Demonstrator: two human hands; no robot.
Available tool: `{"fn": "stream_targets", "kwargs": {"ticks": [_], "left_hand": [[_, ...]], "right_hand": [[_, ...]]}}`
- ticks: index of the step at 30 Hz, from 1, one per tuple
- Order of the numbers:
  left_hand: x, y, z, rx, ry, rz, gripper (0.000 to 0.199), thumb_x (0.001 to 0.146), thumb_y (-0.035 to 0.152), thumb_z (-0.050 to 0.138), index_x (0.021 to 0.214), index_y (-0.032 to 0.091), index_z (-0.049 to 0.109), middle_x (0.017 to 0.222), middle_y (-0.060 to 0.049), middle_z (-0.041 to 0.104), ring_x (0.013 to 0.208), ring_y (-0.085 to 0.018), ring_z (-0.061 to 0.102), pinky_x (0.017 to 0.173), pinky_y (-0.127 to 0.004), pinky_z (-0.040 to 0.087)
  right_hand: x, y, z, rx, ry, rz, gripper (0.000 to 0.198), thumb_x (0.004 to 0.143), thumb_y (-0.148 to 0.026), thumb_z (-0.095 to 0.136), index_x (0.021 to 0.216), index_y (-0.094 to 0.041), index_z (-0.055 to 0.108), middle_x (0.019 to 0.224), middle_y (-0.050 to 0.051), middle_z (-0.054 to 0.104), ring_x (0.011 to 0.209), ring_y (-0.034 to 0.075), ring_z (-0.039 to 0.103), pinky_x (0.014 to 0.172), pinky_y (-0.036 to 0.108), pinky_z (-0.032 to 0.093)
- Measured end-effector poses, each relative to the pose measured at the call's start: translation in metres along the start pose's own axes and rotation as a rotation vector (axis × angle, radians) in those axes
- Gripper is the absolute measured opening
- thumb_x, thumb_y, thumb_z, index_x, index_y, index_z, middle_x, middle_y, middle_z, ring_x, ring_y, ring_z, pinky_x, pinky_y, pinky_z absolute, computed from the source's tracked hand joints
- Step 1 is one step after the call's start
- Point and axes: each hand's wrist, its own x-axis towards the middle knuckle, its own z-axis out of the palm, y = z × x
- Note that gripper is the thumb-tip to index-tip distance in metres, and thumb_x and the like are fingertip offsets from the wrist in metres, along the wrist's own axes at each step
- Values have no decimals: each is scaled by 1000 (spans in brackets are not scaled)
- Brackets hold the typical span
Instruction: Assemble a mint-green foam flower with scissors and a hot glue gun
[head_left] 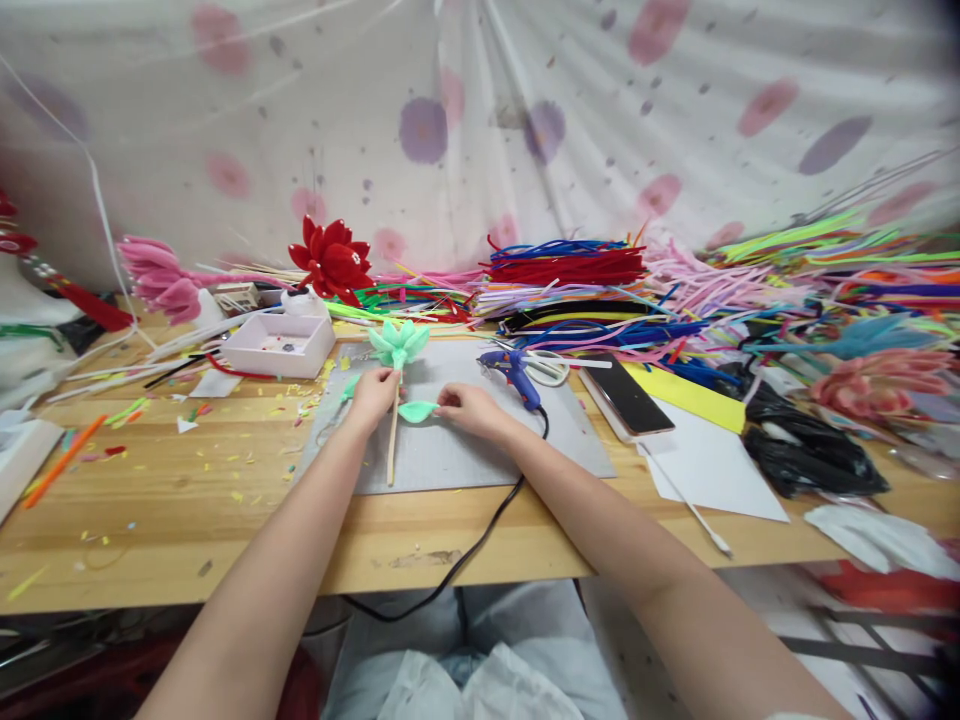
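My left hand (375,394) pinches the wooden stick stem (392,445) of a mint-green flower (398,343) just below its petals. The stem stands roughly upright over the grey mat. My right hand (466,410) is closed at the tip of a green leaf-shaped petal (418,410), whose other end lies close to the stem; whether they touch I cannot tell. Another green piece (349,388) shows partly behind my left hand. A blue glue gun (514,374) lies on the mat beyond my right hand, its black cord running off the table's front edge.
Under my hands is the grey mat (442,465). Behind it stand a white box (279,345) and a red flower (331,258). Bundles of coloured pipe cleaners (566,265) fill the back right. A phone (628,395) lies right of the mat, and scraps litter the left.
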Motion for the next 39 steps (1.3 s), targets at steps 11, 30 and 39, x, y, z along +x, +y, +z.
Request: {"fn": "stream_targets", "kwargs": {"ticks": [11, 30, 39], "left_hand": [[-41, 26, 16, 25, 150, 509, 31, 69, 31, 66, 97, 19, 58, 104, -10, 56, 101, -21, 51, 82, -30, 41], [-52, 21, 32, -680, -368, -204, 11, 69, 9, 65, 78, 13, 59, 68, -1, 61, 52, -3, 53, 41, -11, 35], [-51, 20, 36, -803, -325, -292, 10, 74, 3, 58, 77, 12, 59, 71, -2, 61, 59, -4, 57, 43, -9, 38]], "right_hand": [[0, 9, -14, 702, 19, 75, 21, 62, -32, 67, 71, -18, 54, 62, -5, 59, 52, 7, 52, 54, 21, 39], [-7, 2, -17, 1362, -90, 234, 16, 65, -25, 69, 71, -14, 60, 63, -3, 59, 50, 3, 46, 42, 14, 30], [-6, 3, -20, 1426, -75, 425, 8, 79, -19, 59, 74, -14, 63, 63, -1, 63, 47, 3, 46, 39, 12, 32]]}}
